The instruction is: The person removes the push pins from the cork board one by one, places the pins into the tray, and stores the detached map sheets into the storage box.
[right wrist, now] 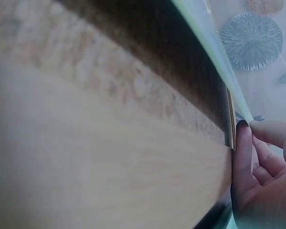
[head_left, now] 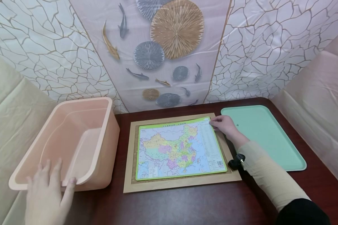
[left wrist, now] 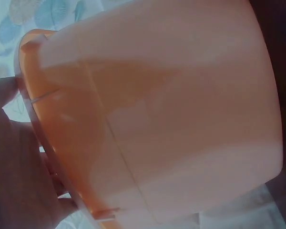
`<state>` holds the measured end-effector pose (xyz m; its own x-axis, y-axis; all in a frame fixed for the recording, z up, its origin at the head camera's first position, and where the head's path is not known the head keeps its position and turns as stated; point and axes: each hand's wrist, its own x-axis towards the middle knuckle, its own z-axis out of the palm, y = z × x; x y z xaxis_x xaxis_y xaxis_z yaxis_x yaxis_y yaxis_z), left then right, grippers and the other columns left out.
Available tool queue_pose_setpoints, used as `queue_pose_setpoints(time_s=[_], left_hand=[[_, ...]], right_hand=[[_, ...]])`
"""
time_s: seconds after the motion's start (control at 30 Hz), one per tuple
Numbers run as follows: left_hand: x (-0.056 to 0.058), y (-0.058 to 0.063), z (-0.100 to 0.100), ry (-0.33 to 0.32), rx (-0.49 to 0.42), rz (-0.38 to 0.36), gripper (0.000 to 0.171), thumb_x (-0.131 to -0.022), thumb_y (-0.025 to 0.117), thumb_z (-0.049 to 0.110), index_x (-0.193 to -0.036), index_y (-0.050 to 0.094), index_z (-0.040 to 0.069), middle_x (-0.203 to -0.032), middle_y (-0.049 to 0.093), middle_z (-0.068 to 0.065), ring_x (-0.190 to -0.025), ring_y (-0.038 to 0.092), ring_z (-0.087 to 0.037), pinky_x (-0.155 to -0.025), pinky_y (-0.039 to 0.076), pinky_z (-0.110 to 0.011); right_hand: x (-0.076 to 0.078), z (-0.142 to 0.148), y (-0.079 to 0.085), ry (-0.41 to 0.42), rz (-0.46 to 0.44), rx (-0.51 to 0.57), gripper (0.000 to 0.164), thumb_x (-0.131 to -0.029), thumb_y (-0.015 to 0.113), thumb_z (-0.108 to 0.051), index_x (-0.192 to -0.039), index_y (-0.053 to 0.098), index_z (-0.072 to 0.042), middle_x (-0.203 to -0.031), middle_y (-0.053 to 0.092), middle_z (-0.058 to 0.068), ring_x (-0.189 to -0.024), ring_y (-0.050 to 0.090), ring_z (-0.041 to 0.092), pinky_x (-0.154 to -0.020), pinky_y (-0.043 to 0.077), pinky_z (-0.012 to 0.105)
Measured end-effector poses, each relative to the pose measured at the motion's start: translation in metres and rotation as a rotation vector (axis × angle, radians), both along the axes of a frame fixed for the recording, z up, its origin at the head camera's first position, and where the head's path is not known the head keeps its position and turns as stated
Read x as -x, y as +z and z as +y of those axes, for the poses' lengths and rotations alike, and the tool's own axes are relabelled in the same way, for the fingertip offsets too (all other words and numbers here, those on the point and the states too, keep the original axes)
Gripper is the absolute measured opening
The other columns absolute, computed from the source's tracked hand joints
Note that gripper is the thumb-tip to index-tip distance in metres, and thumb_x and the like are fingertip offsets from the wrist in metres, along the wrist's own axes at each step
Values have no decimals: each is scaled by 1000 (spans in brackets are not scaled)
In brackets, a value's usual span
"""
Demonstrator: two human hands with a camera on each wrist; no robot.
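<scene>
A rectangular map sheet [head_left: 171, 150] with a green border lies over a wooden-framed board [head_left: 183, 183], inside the frame's edges. At its far right corner, my right hand [head_left: 226, 126] pinches the sheet between thumb and fingers. In the right wrist view, the sheet's edge [right wrist: 224, 69] is raised above the speckled brown board surface [right wrist: 133, 81], and a dark gap shows beneath it. On the left, my left hand [head_left: 46, 190] rests its spread, fairly straight fingers over the near rim of a pink plastic bin [head_left: 107, 156]. The left wrist view shows fingers [left wrist: 7, 90] along that rim.
A mint-green tray [head_left: 266, 137] lies to the right of the board, partly behind my right forearm. All stand on a dark reddish-brown table [head_left: 169, 206]. Patterned cloth [head_left: 101, 78] hangs at the back, with plain beige cloth [head_left: 318, 90] at the sides.
</scene>
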<state>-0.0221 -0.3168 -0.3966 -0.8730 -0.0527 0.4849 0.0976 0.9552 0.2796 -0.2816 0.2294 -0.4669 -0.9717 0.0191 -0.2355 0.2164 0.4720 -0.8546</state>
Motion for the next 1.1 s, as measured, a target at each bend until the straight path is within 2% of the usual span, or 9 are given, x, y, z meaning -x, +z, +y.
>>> queue_pose_setpoints(time_s=[0.2, 0.37, 0.5, 0.83, 1.1], left_hand=[[-1, -5, 1, 13, 8, 62, 55, -108, 48, 37, -139, 55, -8, -142, 50, -41, -134, 42, -61, -124, 7, -77], [-1, -7, 3, 7, -3, 121, 56, -106, 48, 40, -132, 59, -9, -130, 57, -35, -123, 46, -58, -124, 12, -73], [0, -9, 5, 12, -12, 149, 56, -103, 49, 41, -126, 60, -9, -124, 58, -34, -121, 46, -59, -125, 12, -73], [0, -11, 8, 35, -36, 152, 60, -105, 46, 45, -128, 58, -9, -129, 56, -34, -126, 45, -60, -128, 8, -73], [-1, -12, 10, 56, -45, 138, 59, -105, 46, 45, -130, 57, -8, -134, 54, -34, -130, 43, -59, -128, 8, -72]], right_hand=[[1, -1, 0, -10, -7, 15, 39, -109, 60, -20, -137, 62, 8, -137, 62, 27, -94, 66, 6, -75, 58, 13], [0, -1, 0, -10, -6, 22, 39, -109, 60, -19, -137, 62, 8, -136, 63, 26, -89, 65, 1, -75, 57, 13], [-1, 0, 1, 6, -5, 30, 38, -109, 59, -18, -136, 61, 9, -133, 62, 25, -86, 64, 0, -76, 57, 14], [-2, 3, 2, 67, 30, 17, 37, -111, 54, -19, -135, 59, 9, -128, 65, 24, -88, 63, 9, -75, 56, 17], [-2, 2, 4, 77, 44, 31, 35, -111, 56, -18, -134, 59, 7, -125, 67, 25, -85, 65, 8, -72, 57, 17]])
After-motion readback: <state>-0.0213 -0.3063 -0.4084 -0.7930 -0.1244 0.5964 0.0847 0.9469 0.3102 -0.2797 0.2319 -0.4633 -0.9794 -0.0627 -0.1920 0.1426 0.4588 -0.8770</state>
